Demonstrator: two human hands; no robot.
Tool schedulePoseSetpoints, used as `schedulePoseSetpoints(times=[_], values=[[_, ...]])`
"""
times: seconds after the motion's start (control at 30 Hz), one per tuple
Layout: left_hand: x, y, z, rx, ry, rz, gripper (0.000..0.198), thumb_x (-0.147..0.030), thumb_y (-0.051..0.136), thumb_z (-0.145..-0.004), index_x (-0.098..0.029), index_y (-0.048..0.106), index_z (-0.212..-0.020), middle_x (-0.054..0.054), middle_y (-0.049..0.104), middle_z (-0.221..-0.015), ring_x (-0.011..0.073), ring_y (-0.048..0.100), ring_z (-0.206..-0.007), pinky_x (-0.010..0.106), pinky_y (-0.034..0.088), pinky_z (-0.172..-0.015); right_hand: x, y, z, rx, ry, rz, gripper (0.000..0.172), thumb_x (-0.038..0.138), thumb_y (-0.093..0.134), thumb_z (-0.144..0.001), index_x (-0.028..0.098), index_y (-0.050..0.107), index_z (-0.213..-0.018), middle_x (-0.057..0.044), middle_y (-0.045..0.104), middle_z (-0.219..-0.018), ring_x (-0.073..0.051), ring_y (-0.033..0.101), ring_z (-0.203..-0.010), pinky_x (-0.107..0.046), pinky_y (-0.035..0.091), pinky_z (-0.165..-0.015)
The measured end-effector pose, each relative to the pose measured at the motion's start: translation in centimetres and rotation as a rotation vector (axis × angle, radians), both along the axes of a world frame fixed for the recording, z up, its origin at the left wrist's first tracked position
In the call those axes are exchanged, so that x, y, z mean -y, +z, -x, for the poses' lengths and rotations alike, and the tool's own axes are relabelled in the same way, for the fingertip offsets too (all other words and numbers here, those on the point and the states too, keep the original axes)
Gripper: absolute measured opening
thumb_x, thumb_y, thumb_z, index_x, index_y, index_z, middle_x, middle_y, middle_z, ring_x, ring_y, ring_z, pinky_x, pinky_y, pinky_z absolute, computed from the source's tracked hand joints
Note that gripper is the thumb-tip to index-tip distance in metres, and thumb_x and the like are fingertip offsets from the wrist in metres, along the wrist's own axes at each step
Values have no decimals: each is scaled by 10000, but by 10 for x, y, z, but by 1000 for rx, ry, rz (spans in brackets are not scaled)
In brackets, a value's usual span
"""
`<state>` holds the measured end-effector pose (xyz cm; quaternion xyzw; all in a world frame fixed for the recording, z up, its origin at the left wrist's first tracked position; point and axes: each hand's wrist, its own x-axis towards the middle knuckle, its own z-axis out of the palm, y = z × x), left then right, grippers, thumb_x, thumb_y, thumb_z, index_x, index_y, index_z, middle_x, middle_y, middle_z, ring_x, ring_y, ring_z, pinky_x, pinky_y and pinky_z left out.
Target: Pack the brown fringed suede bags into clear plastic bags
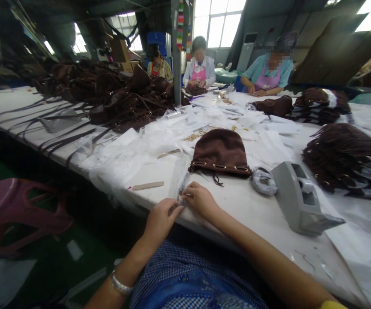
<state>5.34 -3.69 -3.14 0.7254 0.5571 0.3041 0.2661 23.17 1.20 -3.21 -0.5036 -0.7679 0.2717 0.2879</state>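
Note:
At the table's front edge, my left hand [164,214] and my right hand [201,199] are close together. The fingers of both pinch the near end of a narrow piece of clear plastic film [176,178], which stretches away from me over the table. Whether anything lies inside the film is hard to make out. Just beyond my right hand rests a brown drawstring bag [219,150], its eyeleted edge and cord toward me. To its right are a ring-shaped clear roll [263,181] and a grey tape dispenser [296,201].
Brown bags with long straps [134,98] are heaped at the back left. Stacked brown bags [349,159] stand at the right. Loose plastic sheets [124,154] and a cardboard strip [148,186] litter the white table. Several people sit across it; a stool [11,206] stands left.

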Motion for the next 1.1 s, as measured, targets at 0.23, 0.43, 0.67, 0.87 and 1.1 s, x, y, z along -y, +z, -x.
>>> schedulePoseSetpoints(times=[0.23,0.43,0.67,0.87,1.1], values=[[0,0,-5,-105,14,-47,211,-398,589,-887,-204,670,-861,44,668,-813,196,614,-734,296,442,-699,17,12,-6,29,134,-7,198,132,557,-909,181,746,-875,-54,681,-837,-163,620,-800,-248,450,-741],[2,2,-11,-187,27,-62,151,-306,558,-902,-191,646,-858,50,646,-827,202,611,-771,299,431,-717,20,23,-1,73,97,45,251,301,560,-938,193,762,-835,-66,709,-821,-184,641,-793,-264,444,-716],[0,0,1,-12,11,-38,137,-321,600,-860,-198,661,-867,41,660,-835,189,615,-772,290,462,-724,11,3,-7,-104,29,26,346,126,573,-877,200,680,-1197,-84,721,-1050,-196,664,-928,-299,488,-840],[-3,2,19,81,-42,31,196,-346,649,-822,-209,726,-939,90,667,-1113,240,635,-1024,317,521,-842,4,6,-11,-215,160,92,184,142,638,-838,191,739,-983,-50,721,-939,-153,674,-781,-260,515,-759],[4,7,17,94,44,-40,256,-345,613,-870,-252,738,-1072,76,562,-1360,175,675,-810,305,563,-732,7,14,-14,-294,112,192,57,229,723,-790,198,752,-828,-14,728,-772,-148,672,-679,-246,520,-681]])
